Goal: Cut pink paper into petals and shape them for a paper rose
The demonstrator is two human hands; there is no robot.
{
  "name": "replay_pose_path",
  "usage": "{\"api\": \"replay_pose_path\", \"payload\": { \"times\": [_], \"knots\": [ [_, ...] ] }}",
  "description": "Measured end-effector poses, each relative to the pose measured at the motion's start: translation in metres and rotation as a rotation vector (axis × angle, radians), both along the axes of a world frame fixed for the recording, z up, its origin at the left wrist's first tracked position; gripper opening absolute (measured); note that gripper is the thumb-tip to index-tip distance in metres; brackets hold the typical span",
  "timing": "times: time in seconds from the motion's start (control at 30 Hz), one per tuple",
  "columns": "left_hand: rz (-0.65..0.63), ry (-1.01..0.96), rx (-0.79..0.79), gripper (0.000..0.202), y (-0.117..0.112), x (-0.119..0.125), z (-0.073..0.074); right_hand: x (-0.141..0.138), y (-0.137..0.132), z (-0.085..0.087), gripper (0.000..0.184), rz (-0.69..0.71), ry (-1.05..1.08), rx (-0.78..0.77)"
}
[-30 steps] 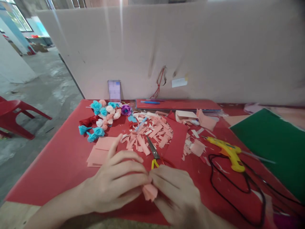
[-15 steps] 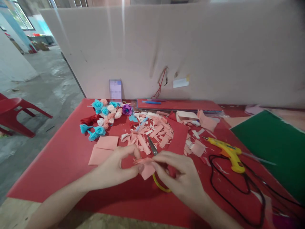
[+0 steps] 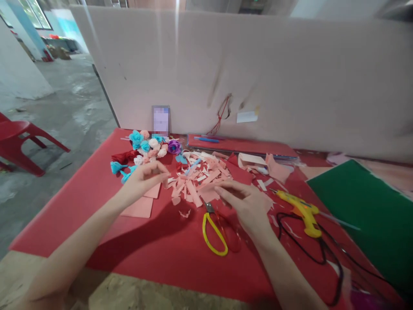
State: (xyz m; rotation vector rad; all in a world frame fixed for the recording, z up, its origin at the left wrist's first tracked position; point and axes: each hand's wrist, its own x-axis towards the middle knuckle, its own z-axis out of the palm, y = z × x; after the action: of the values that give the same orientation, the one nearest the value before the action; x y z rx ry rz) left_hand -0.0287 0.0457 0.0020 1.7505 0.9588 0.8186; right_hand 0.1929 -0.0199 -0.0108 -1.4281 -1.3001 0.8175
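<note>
My right hand [image 3: 247, 204] is closed, thumb and fingers pinching a piece of pink paper [image 3: 208, 190] over the pile of pink paper scraps [image 3: 193, 174]. My left hand [image 3: 145, 181] hovers to the left of that pile, fingertips pinched together; whatever is between them is too small to make out. Below my right hand lies a pair of scissors [image 3: 214, 237] with one yellow and one red handle loop, blades pointing away. Folded pink paper sheets [image 3: 138, 208] rest under my left hand. A small curled pink scrap [image 3: 185, 213] sits left of the scissors.
Blue, white, pink, red and purple paper flowers [image 3: 145, 146] are grouped at the back left, before a propped phone [image 3: 160, 120]. On the right are a yellow glue gun [image 3: 300, 209] with a black cord and a green sheet [image 3: 364, 202]. A pale board [image 3: 274, 73] stands behind.
My hands have moved apart and away from me, the left one up and leftward. The pink paper stays with my right hand. The scissors' handles are now uncovered, and a small curled scrap shows on the table.
</note>
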Motion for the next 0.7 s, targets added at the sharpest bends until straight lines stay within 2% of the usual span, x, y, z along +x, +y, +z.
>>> {"api": "replay_pose_path", "payload": {
  "times": [0.1,0.27,0.37,0.5,0.57,0.63,0.7],
  "knots": [
    [0.079,0.168,0.092,0.018,0.005,-0.02,-0.016,0.002,0.003,-0.001,0.011,-0.011,-0.038,-0.012],
    [0.071,0.253,0.021,0.018,-0.003,-0.046,-0.057,0.002,0.009,-0.007,0.014,0.014,-0.115,-0.019],
    [0.078,0.26,-0.012,0.018,-0.013,-0.053,-0.076,0.001,0.013,-0.013,0.015,0.048,-0.174,-0.029],
    [0.069,0.192,-0.053,0.018,-0.031,-0.042,-0.082,-0.013,0.012,-0.025,0.011,0.235,-0.259,-0.074],
    [0.018,0.147,-0.087,0.017,-0.044,-0.032,-0.081,-0.027,0.007,-0.032,0.012,0.328,-0.291,-0.088],
    [-0.059,0.096,-0.128,0.017,-0.057,-0.022,-0.079,-0.043,0.0,-0.04,0.012,0.387,-0.319,-0.095],
    [-0.083,0.081,-0.167,0.015,-0.068,-0.016,-0.079,-0.057,-0.006,-0.047,0.012,0.423,-0.334,-0.093]
  ]
}}
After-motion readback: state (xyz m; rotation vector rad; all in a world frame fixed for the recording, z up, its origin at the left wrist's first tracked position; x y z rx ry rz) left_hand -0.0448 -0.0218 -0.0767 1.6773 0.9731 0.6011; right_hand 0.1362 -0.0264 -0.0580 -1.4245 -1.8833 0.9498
